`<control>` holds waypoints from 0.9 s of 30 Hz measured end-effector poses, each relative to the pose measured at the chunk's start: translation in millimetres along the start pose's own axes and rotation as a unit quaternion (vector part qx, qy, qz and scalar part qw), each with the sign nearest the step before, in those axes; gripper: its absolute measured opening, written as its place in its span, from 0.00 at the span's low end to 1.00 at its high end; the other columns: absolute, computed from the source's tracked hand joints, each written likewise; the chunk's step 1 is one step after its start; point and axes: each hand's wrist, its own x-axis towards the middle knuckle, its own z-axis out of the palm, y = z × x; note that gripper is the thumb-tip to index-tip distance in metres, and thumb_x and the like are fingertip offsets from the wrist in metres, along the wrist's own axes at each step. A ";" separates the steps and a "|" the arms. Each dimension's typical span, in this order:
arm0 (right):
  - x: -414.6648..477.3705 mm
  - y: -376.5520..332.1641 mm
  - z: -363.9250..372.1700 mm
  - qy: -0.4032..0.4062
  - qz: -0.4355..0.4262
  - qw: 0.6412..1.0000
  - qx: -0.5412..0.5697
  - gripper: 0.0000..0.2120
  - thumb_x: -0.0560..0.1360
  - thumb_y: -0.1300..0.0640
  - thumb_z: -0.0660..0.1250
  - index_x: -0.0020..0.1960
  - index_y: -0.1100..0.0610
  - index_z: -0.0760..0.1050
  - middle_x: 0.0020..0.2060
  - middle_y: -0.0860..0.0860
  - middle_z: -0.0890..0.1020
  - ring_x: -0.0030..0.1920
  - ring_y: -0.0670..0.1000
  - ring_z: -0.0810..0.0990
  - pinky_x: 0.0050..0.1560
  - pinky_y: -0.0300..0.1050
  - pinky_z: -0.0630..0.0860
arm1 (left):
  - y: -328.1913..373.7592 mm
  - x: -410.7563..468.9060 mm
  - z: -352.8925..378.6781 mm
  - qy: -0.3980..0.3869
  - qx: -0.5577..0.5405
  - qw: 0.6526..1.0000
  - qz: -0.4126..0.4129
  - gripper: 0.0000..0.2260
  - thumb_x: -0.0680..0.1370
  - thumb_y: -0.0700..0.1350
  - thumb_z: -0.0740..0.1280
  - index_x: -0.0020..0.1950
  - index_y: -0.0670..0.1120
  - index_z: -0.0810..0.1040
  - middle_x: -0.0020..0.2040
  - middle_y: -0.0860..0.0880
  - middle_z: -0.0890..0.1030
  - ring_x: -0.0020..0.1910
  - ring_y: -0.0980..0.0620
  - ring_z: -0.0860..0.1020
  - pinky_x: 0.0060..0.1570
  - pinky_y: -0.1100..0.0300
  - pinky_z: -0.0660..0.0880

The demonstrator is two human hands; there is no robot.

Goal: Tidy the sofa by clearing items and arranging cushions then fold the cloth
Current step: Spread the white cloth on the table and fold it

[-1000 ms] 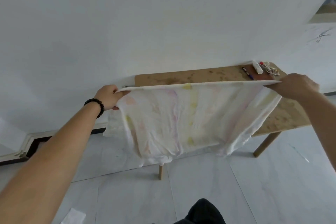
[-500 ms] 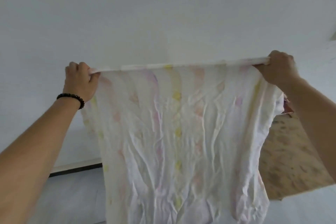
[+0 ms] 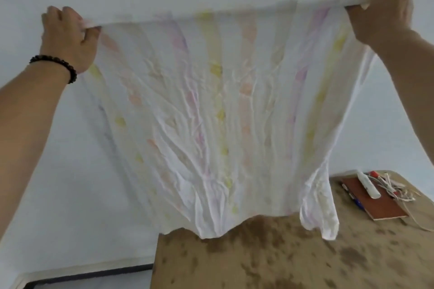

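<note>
A thin white cloth (image 3: pixel 211 105) with faded pink, yellow and purple stripes hangs spread out in front of me, wrinkled, its lower edge just above the table. My left hand (image 3: pixel 68 37), with a black bead bracelet on the wrist, grips the top left corner. At the upper right, my right hand (image 3: pixel 385 9) grips the top right corner, slightly higher. The top edge is stretched taut between both hands. No sofa or cushions are in view.
A brown mottled wooden table (image 3: pixel 281 260) stands below the cloth against a white wall. On its far right lie a reddish-brown board (image 3: pixel 375 204), a white tube (image 3: pixel 367 184), a pen and a tangle of cord (image 3: pixel 397 191). A dark skirting strip runs bottom left.
Both hands have lifted the cloth higher and spread it wider. The cloth now hangs clear above the table, and the table top has come back into view below it.
</note>
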 end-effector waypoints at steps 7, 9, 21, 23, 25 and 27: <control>-46.7 -9.8 -55.0 0.001 0.002 1.000 0.027 0.30 0.76 0.44 0.67 0.65 0.67 0.67 0.65 0.65 0.68 0.63 0.67 0.71 0.63 0.58 0.69 | -0.6 -30.9 -46.6 0.045 -0.047 0.998 0.014 0.18 0.80 0.53 0.62 0.57 0.37 0.69 0.60 0.34 0.69 0.61 0.36 0.67 0.54 0.43 0.69; -86.4 -0.5 -56.1 -0.032 0.015 0.999 0.025 0.29 0.76 0.45 0.68 0.64 0.67 0.68 0.64 0.66 0.68 0.62 0.68 0.72 0.63 0.58 0.69 | -9.0 -66.8 -45.4 0.037 -0.057 0.997 0.027 0.17 0.79 0.51 0.63 0.55 0.37 0.69 0.57 0.34 0.71 0.58 0.37 0.69 0.49 0.44 0.70; -390.6 142.9 -6.1 -0.341 0.161 0.921 -0.103 0.16 0.75 0.53 0.66 0.58 0.62 0.75 0.57 0.64 0.74 0.52 0.64 0.75 0.48 0.53 0.70 | -74.3 -440.0 40.2 -0.260 -0.115 0.955 -0.090 0.08 0.77 0.45 0.68 0.45 0.42 0.71 0.45 0.45 0.72 0.46 0.44 0.71 0.40 0.51 0.73; -431.9 162.4 -2.4 -0.381 0.173 0.899 -0.129 0.12 0.74 0.54 0.66 0.53 0.61 0.75 0.55 0.62 0.74 0.47 0.60 0.74 0.44 0.49 0.70 | -81.2 -498.6 45.7 -0.325 -0.116 0.929 -0.132 0.07 0.77 0.44 0.68 0.44 0.43 0.71 0.45 0.46 0.72 0.46 0.45 0.72 0.41 0.54 0.72; -472.9 183.0 2.0 -0.418 0.166 0.880 -0.155 0.09 0.74 0.54 0.66 0.47 0.61 0.74 0.50 0.60 0.75 0.43 0.58 0.74 0.40 0.47 0.70 | -86.3 -552.0 47.6 -0.387 -0.111 0.899 -0.174 0.07 0.77 0.44 0.67 0.43 0.43 0.72 0.45 0.47 0.72 0.46 0.45 0.73 0.42 0.54 0.72; -512.3 203.7 5.0 -0.456 0.155 0.857 -0.184 0.08 0.74 0.57 0.66 0.49 0.62 0.75 0.49 0.60 0.75 0.46 0.61 0.76 0.42 0.48 0.71 | -87.5 -598.3 45.1 -0.441 -0.088 0.871 -0.198 0.08 0.77 0.44 0.67 0.42 0.44 0.71 0.44 0.47 0.72 0.45 0.45 0.74 0.42 0.54 0.73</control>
